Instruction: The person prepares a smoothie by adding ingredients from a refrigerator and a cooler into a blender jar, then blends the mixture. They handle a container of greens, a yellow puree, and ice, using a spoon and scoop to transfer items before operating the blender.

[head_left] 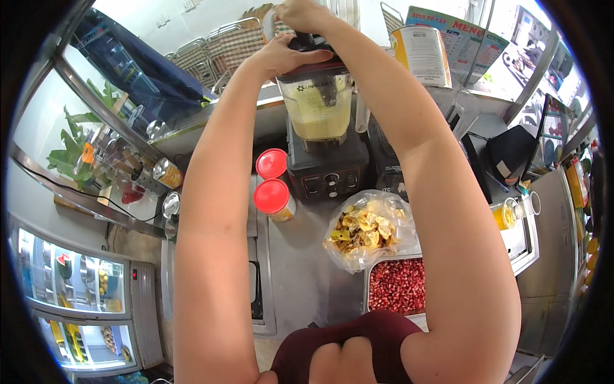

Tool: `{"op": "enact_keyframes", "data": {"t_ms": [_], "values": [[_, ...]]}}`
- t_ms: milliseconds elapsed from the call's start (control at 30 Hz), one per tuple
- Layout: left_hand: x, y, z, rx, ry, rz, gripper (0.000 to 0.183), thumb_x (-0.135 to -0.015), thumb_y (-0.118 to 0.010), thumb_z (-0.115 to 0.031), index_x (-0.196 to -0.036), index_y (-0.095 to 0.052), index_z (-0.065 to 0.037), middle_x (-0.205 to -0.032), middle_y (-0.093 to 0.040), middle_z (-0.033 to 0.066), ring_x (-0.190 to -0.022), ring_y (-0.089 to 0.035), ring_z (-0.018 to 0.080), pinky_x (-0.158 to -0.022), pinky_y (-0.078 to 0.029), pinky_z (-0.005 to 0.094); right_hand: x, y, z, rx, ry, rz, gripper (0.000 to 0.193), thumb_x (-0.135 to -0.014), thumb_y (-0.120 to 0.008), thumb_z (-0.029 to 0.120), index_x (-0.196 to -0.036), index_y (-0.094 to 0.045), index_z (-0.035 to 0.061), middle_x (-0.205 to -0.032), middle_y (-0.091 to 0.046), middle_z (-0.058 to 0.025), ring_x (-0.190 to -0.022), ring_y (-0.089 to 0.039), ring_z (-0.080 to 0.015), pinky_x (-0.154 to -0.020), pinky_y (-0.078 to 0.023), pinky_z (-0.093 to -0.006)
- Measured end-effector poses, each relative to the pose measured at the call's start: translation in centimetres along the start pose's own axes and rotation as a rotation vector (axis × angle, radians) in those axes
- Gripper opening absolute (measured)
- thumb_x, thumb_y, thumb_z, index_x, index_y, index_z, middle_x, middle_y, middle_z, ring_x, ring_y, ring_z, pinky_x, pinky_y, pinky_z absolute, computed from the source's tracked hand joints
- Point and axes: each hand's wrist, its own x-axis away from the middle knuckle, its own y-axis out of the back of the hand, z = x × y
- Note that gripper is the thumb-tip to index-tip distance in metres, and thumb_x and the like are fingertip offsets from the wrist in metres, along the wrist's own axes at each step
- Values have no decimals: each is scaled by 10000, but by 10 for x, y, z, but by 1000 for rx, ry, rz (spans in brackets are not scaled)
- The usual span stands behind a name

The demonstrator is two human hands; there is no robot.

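A blender jug (316,109) with pale yellow-green liquid stands on its black base (329,166) at the far side of the counter. My left hand (279,57) lies on the dark blender lid (311,46), its thumb stretched across the front and its fingers round the left side. Above and just beyond the lid is my right hand (305,14), its fingers curled; a pale curved edge shows beside them, but I cannot make out what they hold. Both forearms reach straight away from me.
Two red-lidded tubs (274,197) stand left of the base. Nearer are a plastic bag of yellow peels (364,232) and a metal tray of pomegranate seeds (396,286). A large yellow-and-white can (422,54) and a menu board (457,38) stand at the far right.
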Motion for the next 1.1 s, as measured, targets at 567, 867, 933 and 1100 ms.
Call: {"op": "enact_keyframes", "data": {"t_ms": [567,867,933,1100], "values": [[-2,2,5,-56,70,5,965,-562,-730,-566,-1235,-379,30,-1050,-569,161,-940,-563,203,-802,-445,294,-16,-23,-33,-184,195,17,340,-776,-463,345,-893,-662,96,-1000,-625,-86,-985,-560,-261,-913,-324,-504],[-5,7,17,-62,34,101,818,-626,-690,-556,-1231,-431,-71,-1089,-551,157,-938,-553,193,-822,-436,295,-8,-35,-14,322,799,-201,293,-758,-504,292,-866,-657,67,-953,-616,-155,-828,-594,-301,-757,-470,-327],[-3,-5,4,-158,42,-90,899,-561,-716,-591,-1201,-445,-22,-1069,-555,152,-931,-556,204,-830,-435,297,-11,-11,-52,-54,301,-3,304,-774,-509,307,-906,-646,71,-977,-613,-156,-888,-597,-274,-759,-464,-337],[-11,4,8,90,27,194,1027,-503,-740,-605,-1221,-402,47,-1131,-523,166,-989,-531,204,-848,-422,288,-5,-27,-35,424,446,-223,230,-749,-478,188,-696,-621,16,-742,-604,-213,-706,-600,-324,-629,-467,-399]]}}
